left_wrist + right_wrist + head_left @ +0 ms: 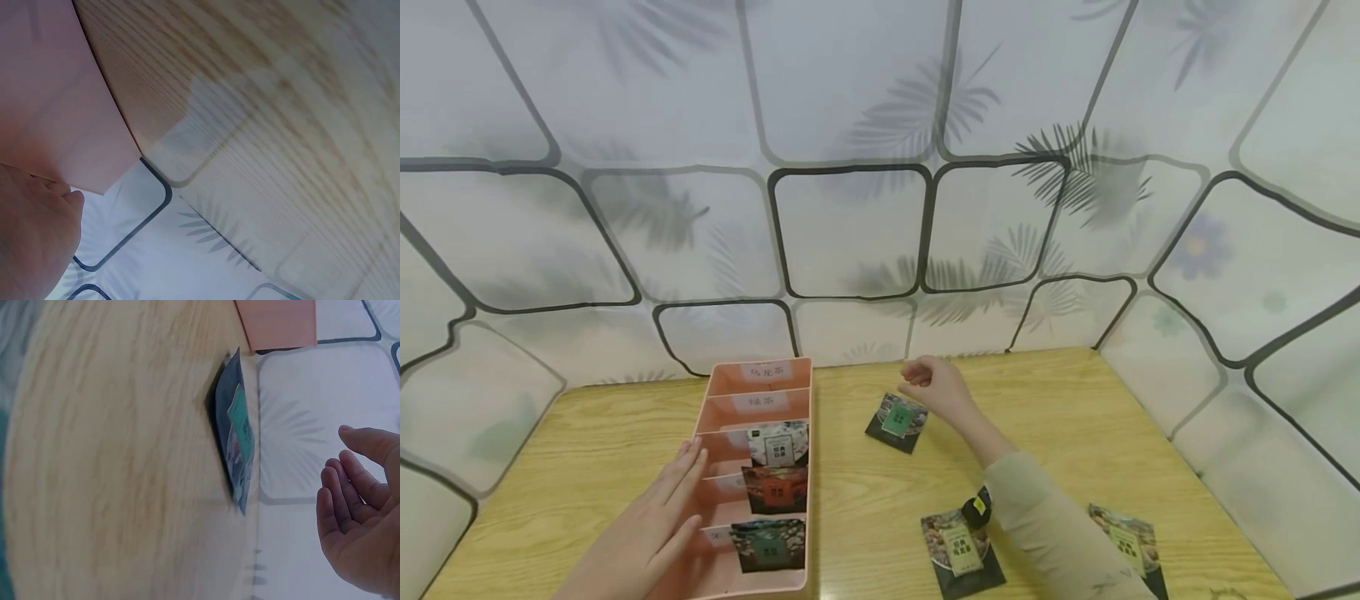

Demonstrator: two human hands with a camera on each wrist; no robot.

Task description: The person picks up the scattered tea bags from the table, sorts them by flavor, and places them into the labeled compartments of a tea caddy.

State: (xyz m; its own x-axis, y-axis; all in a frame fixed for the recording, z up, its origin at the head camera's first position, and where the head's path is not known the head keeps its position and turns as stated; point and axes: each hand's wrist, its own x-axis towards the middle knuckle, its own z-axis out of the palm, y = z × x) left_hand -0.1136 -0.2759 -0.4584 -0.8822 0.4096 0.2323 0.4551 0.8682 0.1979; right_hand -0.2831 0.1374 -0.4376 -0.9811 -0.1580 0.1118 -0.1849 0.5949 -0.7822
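Observation:
My left hand (651,525) rests along the left rim of a long pink divided box (722,380), fingers nearly straight. In the left wrist view, this hand (37,231) lies at the edge of the box's pink side wall (69,112). Over the table my right hand (946,392) hovers with loosely bent fingers and nothing in them. Just beside it, a dark sachet with a green label (897,422) lies on the wood. The right wrist view has the sachet (236,428) apart from the right hand (362,506).
White-patterned (778,446), red-labelled (775,490) and dark green-labelled (769,546) sachets stand in separate box compartments, some with paper labels. Two yellow-green-labelled sachets, one nearer (962,552) and one at right (1127,546), lie on the wooden table (1037,417). A patterned curtain (850,233) surrounds it.

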